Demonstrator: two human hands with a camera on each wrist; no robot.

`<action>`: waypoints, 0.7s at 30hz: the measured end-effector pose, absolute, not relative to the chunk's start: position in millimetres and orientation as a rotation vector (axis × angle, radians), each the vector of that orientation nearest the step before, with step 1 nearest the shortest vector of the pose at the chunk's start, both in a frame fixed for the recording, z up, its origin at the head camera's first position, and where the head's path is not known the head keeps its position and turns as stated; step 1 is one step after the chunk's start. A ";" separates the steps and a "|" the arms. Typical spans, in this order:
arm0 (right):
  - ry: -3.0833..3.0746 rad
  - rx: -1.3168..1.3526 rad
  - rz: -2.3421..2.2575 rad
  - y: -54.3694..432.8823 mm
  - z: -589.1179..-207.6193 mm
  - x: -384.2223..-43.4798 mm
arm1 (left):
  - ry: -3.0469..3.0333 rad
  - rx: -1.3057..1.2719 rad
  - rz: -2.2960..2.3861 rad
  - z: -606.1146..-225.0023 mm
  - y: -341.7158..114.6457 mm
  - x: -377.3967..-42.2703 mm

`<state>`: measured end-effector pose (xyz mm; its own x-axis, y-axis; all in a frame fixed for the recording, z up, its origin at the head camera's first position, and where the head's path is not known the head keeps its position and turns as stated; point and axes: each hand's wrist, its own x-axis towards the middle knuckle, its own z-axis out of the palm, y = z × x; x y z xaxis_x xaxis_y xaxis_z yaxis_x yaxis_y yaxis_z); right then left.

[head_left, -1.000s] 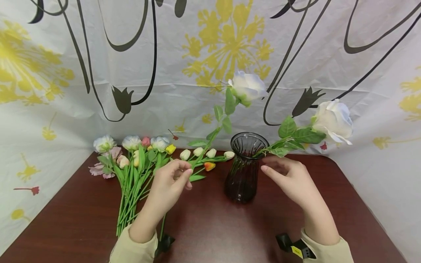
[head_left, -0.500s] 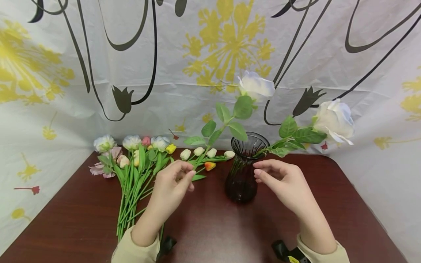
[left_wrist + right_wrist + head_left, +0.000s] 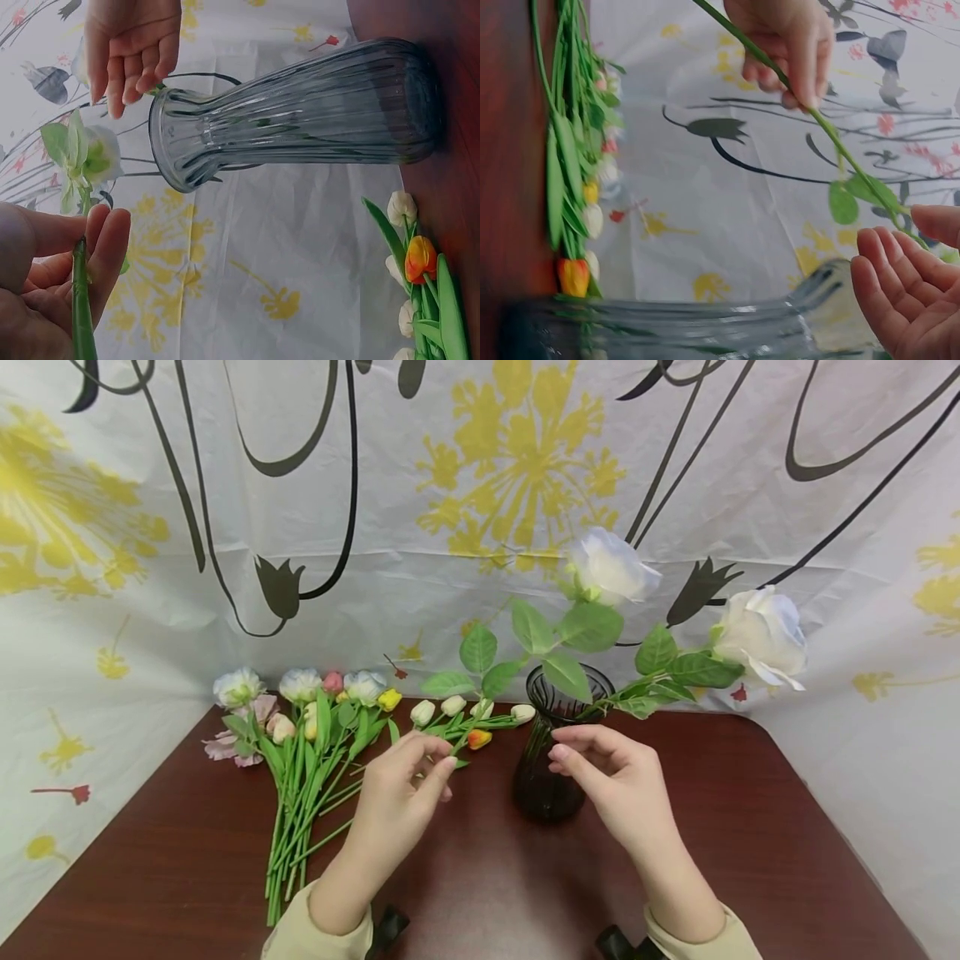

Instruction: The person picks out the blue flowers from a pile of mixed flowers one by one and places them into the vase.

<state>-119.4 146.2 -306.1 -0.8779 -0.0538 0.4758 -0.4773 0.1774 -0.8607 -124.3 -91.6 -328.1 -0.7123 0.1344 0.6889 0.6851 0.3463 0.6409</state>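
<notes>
My left hand [image 3: 401, 793] pinches the green stem [image 3: 81, 292] of a white rose [image 3: 611, 568] between thumb and fingers. The bloom leans up and right, its leaves overlapping the vase rim in the head view. A dark ribbed glass vase [image 3: 551, 777] stands upright on the table. In it leans a second white rose [image 3: 761, 639], its bloom out to the right. My right hand [image 3: 622, 785] is in front of the vase, fingers loosely bent and holding nothing. In the right wrist view its fingertips [image 3: 870, 244] come close to the held rose's leafy stem.
On the left of the brown table [image 3: 187, 852] lies a bunch of mixed flowers [image 3: 315, 752]. White tulips [image 3: 452, 706] and an orange tulip [image 3: 478, 740] lie between that bunch and the vase. A patterned cloth [image 3: 450, 485] hangs behind the table.
The held rose has swung rightward, its leaves now in front of the vase rim. My right hand has moved left, away from the second rose. My left hand has shifted slightly right.
</notes>
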 end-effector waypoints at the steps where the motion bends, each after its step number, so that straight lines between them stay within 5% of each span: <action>1: -2.121 0.506 1.758 144.1 -307.3 -119.3 | -2.080 -0.717 -1.357 -328.4 -91.0 -124.1; 21: -2.093 0.502 1.863 127.7 -319.2 -121.4 | -2.032 -0.810 -1.327 -333.9 -77.0 -117.8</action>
